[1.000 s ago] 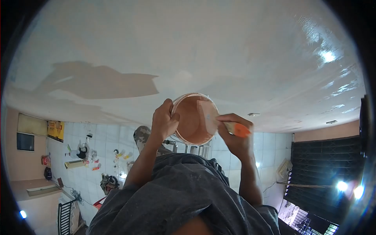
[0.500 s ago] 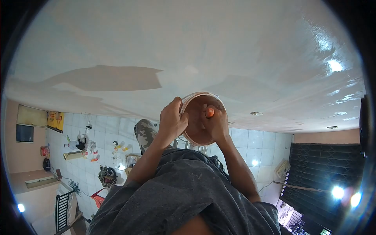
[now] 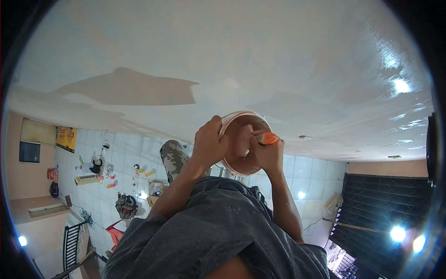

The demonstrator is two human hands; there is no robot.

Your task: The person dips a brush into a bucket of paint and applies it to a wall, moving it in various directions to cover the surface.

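Note:
My left hand (image 3: 210,143) grips the rim of a round bucket (image 3: 234,166) with pinkish paint coating its inside. My right hand (image 3: 267,152) is shut on an orange-handled paintbrush (image 3: 266,137), and the brush end reaches down inside the bucket, where I cannot see the bristles clearly. Both hands are held out in front of my chest, above my dark grey shirt (image 3: 218,232). Behind the bucket spreads a whitish painted surface (image 3: 223,60) with a darker patch (image 3: 134,90).
Far below lies a white tiled floor (image 3: 125,162) scattered with several cans and tools (image 3: 97,174). A red object (image 3: 115,231) and a black railing (image 3: 70,245) are at lower left. A dark grille (image 3: 385,200) with bright lights stands at right.
The brush was held up beside the bucket with bristles showing; it has since gone down into the bucket. The bucket and both hands shifted slightly right.

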